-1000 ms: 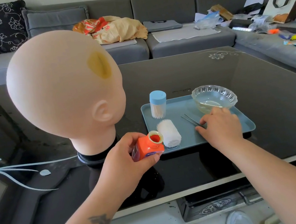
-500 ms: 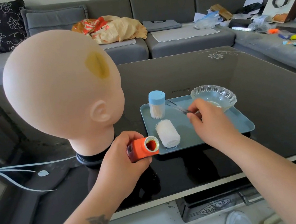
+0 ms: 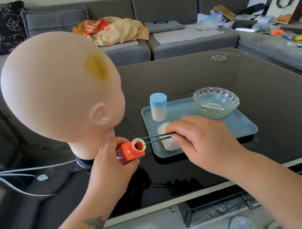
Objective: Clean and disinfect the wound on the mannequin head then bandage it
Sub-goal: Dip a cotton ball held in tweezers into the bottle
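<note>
A bald mannequin head (image 3: 60, 97) stands at the left of the black glass table, with a yellowish wound patch (image 3: 96, 67) on its side. My left hand (image 3: 111, 170) grips an open orange bottle (image 3: 129, 152), tilted with its mouth facing right. My right hand (image 3: 199, 138) pinches thin metal tweezers (image 3: 158, 138), whose tips reach the bottle's mouth. Behind my right hand a white bandage roll (image 3: 167, 143) lies on the light blue tray (image 3: 243, 127), partly hidden by my fingers.
On the tray stand a blue-capped swab container (image 3: 158, 107) and a glass bowl (image 3: 216, 102) holding a little clear liquid. A small orange cap (image 3: 220, 122) peeks out behind my right hand. A grey sofa with bags and clutter runs behind the table.
My right hand lifted the tweezers off the tray and carried them left to the bottle's mouth. My left hand tilted the bottle further toward the right.
</note>
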{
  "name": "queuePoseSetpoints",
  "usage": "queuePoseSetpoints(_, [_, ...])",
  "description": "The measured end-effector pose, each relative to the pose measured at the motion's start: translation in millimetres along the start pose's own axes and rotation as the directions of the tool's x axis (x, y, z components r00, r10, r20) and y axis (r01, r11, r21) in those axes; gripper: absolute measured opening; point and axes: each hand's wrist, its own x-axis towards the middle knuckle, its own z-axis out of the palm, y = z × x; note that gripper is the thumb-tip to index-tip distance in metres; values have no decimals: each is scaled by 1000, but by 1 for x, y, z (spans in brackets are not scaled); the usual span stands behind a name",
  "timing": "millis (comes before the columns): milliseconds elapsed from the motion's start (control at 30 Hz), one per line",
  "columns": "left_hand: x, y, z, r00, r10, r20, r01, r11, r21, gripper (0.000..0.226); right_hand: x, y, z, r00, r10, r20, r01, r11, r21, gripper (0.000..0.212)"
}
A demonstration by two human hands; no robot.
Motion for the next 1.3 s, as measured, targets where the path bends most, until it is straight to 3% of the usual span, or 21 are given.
queuePoseSetpoints(300, [-4, 2, 2, 992, 124, -10, -122, 984, 128, 44, 0, -8, 4, 996, -42, 73, 49, 994, -102, 8])
queuePoseSetpoints(567, [-9, 5, 5, 961, 276, -7, -259, 909, 327, 43, -1, -9, 16, 987, -10, 162, 37, 986, -160, 14])
queuePoseSetpoints(900, [-12, 10, 6, 942, 335, 34, -320, 858, 402, 45, -2, -14, 27, 971, 31, 237, 19, 979, -204, 11])
queuePoseSetpoints(1133, [-11, 8, 5, 939, 343, 11, -317, 853, 416, 43, 0, -16, 21, 979, 47, 197, -4, 977, -215, 10])
queuePoseSetpoints(1300, [-9, 4, 5, 957, 289, -25, -255, 882, 397, 40, 1, -17, 10, 997, 38, 69, -29, 991, -132, 7])
